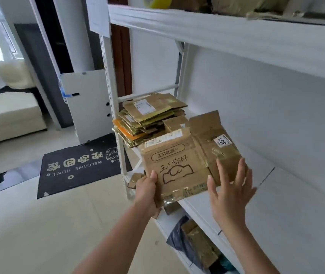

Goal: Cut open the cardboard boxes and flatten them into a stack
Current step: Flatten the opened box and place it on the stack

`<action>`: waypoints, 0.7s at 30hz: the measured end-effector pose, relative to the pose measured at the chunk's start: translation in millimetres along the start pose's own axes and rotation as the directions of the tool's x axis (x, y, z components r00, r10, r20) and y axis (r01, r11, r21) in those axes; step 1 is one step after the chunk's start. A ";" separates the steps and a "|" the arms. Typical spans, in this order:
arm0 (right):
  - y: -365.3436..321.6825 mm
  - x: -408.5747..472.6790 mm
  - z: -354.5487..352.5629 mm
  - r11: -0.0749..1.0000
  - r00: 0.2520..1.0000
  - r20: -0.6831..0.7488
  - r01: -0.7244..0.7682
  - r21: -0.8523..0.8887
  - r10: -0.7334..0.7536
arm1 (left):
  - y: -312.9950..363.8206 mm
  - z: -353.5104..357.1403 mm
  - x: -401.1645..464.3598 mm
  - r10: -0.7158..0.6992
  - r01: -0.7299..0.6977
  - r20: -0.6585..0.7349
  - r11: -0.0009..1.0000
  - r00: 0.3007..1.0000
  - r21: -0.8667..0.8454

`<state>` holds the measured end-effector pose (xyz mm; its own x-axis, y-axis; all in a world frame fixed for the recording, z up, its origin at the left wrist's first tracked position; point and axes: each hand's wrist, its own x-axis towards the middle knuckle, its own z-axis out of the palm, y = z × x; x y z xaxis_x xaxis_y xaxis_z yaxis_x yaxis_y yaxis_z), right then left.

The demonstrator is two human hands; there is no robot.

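A flattened brown cardboard box [179, 165] with black printed drawings and a white "351" sticker is held over the front edge of the white middle shelf [276, 194]. My left hand [147, 194] grips its near left corner, thumb on top. Beside the box's right part, my right hand [230, 186] is spread with fingers apart and holds nothing. Behind the box, at the shelf's left end, lies a stack of flattened boxes [149, 117] with tape and labels.
The upper shelf [217, 30] carries a yellow tape roll [157, 1] and more cardboard. On the lower shelf sit taped boxes [199, 244] and a dark bag. A black welcome mat [78, 165] lies on the tiled floor to the left, beside a white panel [86, 103].
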<state>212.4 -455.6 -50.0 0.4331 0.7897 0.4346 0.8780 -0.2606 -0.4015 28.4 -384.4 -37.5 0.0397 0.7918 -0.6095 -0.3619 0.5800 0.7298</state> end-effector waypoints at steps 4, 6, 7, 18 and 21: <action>-65.3 45.3 33.6 0.953 0.997 0.011 -0.076 0.293 0.076 | 57.5 -24.3 33.1 0.009 -0.007 0.024 0.994 1.000 -0.105; -102.2 68.9 52.1 0.873 0.980 0.051 -0.196 0.447 0.194 | 87.1 -35.8 51.1 0.029 -0.024 0.065 0.997 0.997 -0.078; -120.4 79.8 61.5 0.828 0.957 0.084 -0.282 0.485 0.277 | 100.7 -40.9 59.7 0.033 -0.029 0.084 0.998 0.996 -0.048; -230.4 195.0 124.4 0.818 0.921 -0.036 -0.326 0.475 0.388 | 231.2 -62.0 169.9 0.204 -0.263 0.189 0.888 0.961 0.377; -229.0 233.7 142.5 0.807 0.912 -0.042 -0.338 0.485 0.407 | 249.2 -46.3 201.8 0.231 -0.287 0.184 0.871 0.956 0.398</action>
<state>83.5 -132.2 28.6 0.7610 0.5913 0.2669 0.4632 -0.2073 -0.8616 -96.9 -89.0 7.1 0.1254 0.9256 -0.3572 0.0444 0.3545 0.9340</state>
